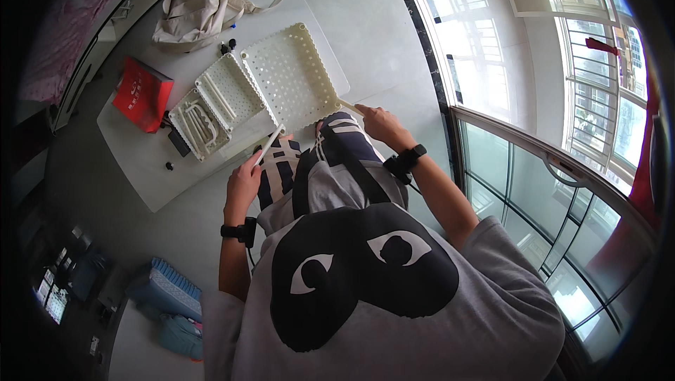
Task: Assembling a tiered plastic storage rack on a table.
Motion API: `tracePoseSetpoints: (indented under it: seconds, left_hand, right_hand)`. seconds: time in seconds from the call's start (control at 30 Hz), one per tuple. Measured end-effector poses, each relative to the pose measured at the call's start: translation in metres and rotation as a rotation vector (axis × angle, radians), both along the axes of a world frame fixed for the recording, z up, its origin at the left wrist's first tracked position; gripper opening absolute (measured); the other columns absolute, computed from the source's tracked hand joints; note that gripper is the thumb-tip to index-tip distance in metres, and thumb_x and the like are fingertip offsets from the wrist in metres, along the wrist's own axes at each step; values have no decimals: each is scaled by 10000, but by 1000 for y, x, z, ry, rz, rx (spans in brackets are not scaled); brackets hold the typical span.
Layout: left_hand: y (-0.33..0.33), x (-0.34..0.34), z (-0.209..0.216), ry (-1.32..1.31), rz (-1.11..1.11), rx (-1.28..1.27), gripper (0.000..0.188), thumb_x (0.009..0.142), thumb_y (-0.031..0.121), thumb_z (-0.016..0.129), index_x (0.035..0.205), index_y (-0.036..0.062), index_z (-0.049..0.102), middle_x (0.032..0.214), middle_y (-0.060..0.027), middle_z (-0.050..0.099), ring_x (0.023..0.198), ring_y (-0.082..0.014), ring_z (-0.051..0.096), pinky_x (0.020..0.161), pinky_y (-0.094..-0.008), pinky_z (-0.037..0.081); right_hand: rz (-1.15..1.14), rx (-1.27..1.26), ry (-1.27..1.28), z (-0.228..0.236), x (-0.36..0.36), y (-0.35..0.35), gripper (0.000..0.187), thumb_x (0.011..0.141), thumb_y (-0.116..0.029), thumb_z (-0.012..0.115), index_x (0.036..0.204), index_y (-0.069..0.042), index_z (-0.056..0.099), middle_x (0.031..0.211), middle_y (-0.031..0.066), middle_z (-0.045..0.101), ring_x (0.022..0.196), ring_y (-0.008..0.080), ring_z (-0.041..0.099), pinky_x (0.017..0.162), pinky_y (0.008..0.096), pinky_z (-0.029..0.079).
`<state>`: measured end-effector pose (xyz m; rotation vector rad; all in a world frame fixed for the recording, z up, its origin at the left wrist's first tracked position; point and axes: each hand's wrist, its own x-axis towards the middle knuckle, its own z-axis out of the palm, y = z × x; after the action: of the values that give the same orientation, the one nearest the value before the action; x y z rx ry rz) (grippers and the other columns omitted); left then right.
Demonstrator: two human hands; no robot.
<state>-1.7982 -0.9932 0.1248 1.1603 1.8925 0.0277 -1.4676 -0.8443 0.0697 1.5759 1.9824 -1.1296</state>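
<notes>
The large cream perforated plastic tray with a scalloped rim (292, 72) lies at the near edge of the white surface (137, 163). The left hand (244, 181) has its grip closed around a slim cream rod (271, 144) at the near-left corner, the right hand (383, 126) likewise around a second cream rod (350, 107) at the near-right; tip contact appears too small to confirm. Leftward are two smaller cream perforated trays (244, 80) containing parts, then a glossy red bag (143, 95).

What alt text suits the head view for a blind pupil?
A person's left hand and right hand each hold a pale rod near corners of a large cream perforated tray; smaller trays, a red bag and beige backpack sit on the table.
</notes>
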Motion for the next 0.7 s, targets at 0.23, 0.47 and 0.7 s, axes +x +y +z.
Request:
tracePoseSetpoints:
  seconds: [0.23,0.47,0.7]
  left_hand:
    - [3,22,8,125,-45,-20,370,848,197,515,1207,184,602,995,-193,652,928,-386,606,802,-447,488]
    - [7,31,12,186,-47,-102,379,840,209,510,1206,183,608,1049,-184,648,979,-375,603,855,-434,482]
    - [14,37,15,221,-73,-96,389,827,186,503,1198,171,618,1071,-211,634,1010,-376,594,866,-418,470]
  right_hand:
    - [-112,-46,168,-25,22,13,465,789,-60,475,1231,-139,594,984,207,663,879,351,650,765,425,515]
    - [-64,-34,176,-22,30,8,475,787,-48,439,1213,-166,611,1068,168,653,974,329,628,842,419,505]
    - [25,-17,231,-32,31,1,477,797,-56,446,1224,-197,605,1047,153,661,952,325,635,815,417,513]
